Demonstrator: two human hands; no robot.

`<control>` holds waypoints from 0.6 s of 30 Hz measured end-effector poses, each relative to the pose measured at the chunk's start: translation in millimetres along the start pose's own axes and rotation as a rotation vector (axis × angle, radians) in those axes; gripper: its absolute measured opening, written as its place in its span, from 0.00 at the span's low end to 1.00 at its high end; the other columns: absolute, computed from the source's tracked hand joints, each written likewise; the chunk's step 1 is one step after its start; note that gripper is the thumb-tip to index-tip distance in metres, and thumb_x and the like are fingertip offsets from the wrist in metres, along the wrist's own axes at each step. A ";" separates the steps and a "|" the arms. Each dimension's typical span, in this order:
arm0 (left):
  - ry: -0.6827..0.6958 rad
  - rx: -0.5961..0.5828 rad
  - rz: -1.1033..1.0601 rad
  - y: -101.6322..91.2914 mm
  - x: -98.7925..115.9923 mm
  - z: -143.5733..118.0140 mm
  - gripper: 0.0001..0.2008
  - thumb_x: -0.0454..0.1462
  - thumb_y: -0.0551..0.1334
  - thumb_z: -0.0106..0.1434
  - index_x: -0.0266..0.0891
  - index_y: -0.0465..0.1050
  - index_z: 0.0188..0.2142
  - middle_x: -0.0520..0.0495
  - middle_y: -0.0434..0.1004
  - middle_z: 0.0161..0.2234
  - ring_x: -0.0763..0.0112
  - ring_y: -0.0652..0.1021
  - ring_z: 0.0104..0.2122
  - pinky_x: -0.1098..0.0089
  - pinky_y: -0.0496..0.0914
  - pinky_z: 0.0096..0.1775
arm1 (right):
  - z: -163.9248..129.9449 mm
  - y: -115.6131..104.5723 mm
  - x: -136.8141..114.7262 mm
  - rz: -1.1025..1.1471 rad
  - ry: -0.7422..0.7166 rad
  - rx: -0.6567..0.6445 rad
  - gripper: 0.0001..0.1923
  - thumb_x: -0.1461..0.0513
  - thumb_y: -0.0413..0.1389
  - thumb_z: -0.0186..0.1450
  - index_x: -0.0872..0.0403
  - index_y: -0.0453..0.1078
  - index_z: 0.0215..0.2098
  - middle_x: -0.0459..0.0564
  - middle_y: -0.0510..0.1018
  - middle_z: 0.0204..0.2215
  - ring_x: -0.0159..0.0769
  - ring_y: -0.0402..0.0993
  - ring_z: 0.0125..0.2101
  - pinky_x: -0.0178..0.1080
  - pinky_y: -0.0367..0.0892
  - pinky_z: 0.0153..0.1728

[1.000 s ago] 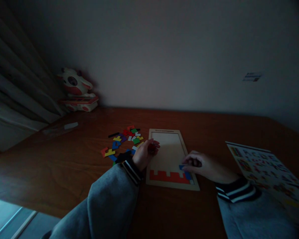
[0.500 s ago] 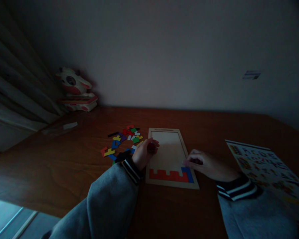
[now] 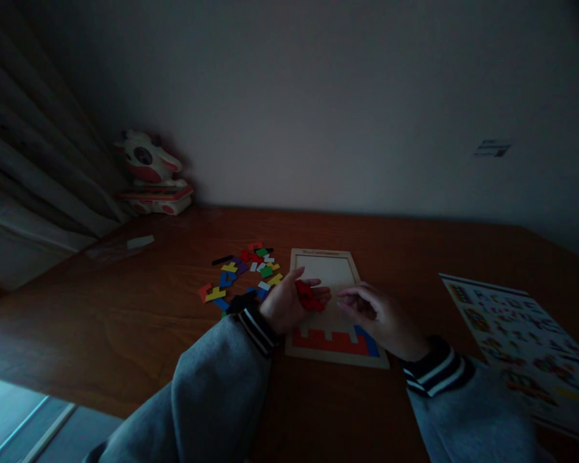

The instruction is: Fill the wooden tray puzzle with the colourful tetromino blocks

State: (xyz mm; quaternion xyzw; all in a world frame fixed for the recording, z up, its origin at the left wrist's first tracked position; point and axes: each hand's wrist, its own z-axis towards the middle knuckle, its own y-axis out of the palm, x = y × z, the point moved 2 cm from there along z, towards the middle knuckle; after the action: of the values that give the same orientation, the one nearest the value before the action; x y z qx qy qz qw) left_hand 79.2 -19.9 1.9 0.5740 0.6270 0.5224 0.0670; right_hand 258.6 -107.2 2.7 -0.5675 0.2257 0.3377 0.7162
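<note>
My left hand (image 3: 289,301) is turned palm up over the left part of a wooden puzzle tray (image 3: 336,361), cradling several red puzzle pieces (image 3: 310,296). To its right, my right hand (image 3: 374,315) hovers over the tray's right side. Its thumb and fingertips point at the red pieces, a small gap apart, with nothing visible between them. Along the tray's near end lies a row of red pieces (image 3: 330,341) with notches in its upper edge. A blue piece (image 3: 367,341) fits against their right end, partly covered by my right hand.
Loose coloured pieces (image 3: 229,280) are scattered left of the tray, some behind my left wrist. A printed sheet (image 3: 521,341) lies on the right of the wooden table (image 3: 139,308). A cow-shaped toy (image 3: 154,173) stands at the back left, beside a curtain (image 3: 38,161).
My left hand has opened out, showing the red pieces in its palm. My right hand has moved left, away from the blue piece and closer to my left hand. The view has shifted slightly.
</note>
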 end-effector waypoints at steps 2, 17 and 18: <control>-0.017 -0.029 0.006 -0.1 -4.8 -0.4 0.15 0.37 0.50 0.70 0.28 0.71 0.38 0.34 0.79 0.35 0.63 0.81 0.36 0.65 0.72 0.44 | -0.1 6.3 -5.7 0.019 -0.047 -0.024 0.13 0.53 0.55 0.67 0.50 0.71 0.45 0.49 0.74 0.36 0.34 0.72 0.35 0.37 0.69 0.35; 0.146 -0.156 0.087 2.3 -20.4 -2.5 0.16 0.36 0.50 0.71 0.29 0.73 0.47 0.34 0.75 0.49 0.62 0.77 0.45 0.63 0.70 0.48 | -1.5 18.1 -10.0 0.225 0.180 -0.070 0.14 0.52 0.57 0.64 0.51 0.71 0.43 0.45 0.75 0.29 0.32 0.71 0.26 0.35 0.67 0.27; 0.145 -0.167 0.090 3.5 -20.6 -3.8 0.15 0.36 0.52 0.71 0.30 0.73 0.48 0.34 0.74 0.49 0.62 0.77 0.45 0.63 0.70 0.48 | -1.4 18.3 -9.6 0.247 0.196 -0.067 0.15 0.51 0.57 0.64 0.51 0.71 0.43 0.45 0.75 0.28 0.31 0.70 0.24 0.35 0.67 0.25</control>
State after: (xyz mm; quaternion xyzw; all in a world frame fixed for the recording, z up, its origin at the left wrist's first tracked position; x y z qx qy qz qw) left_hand 85.8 -39.1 -4.5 0.5546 0.5580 0.6156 0.0456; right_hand 238.7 -108.5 -3.0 -0.5893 0.3510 0.3734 0.6245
